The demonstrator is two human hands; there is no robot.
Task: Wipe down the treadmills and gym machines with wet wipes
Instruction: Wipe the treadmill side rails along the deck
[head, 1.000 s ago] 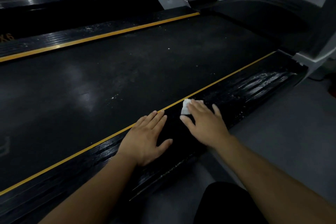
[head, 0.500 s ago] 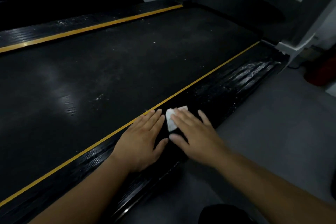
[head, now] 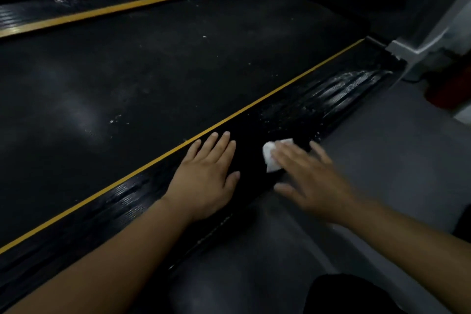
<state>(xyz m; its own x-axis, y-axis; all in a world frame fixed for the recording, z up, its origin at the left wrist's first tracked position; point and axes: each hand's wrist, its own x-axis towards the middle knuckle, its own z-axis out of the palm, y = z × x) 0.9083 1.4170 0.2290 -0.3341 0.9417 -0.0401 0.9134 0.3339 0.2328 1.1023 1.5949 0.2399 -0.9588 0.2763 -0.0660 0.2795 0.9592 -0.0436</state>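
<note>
Inspection of the treadmill's near side. The black ribbed side rail (head: 331, 102) is running diagonally from lower left to upper right, with a thin yellow stripe (head: 280, 90) dividing it from the wide black running belt (head: 153, 71).

The left hand (head: 206, 181) is lying flat on the rail, palm down. Its fingers are straight and slightly spread, and the fingertips are reaching close to the stripe. The right hand (head: 313, 181) is lying just beside it, blurred, with fingers extended and spread. It is pressing a small folded white wet wipe (head: 270, 160) onto the rail. Part of the wipe is showing past the fingers on the left hand's side, and the rest is sitting beneath them. The two hands are lying apart.

Beyond the wipe, toward the machine's front, the rail is carrying pale streaks and specks. Small white specks are also showing on the belt.

A grey floor (head: 382, 160) is lying along the rail's outer edge. A light grey upright post (head: 433, 33) is rising at upper right, with a blurred red object (head: 453, 86) near it. A second black ribbed rail (head: 38, 10) is running along the belt's far side.
</note>
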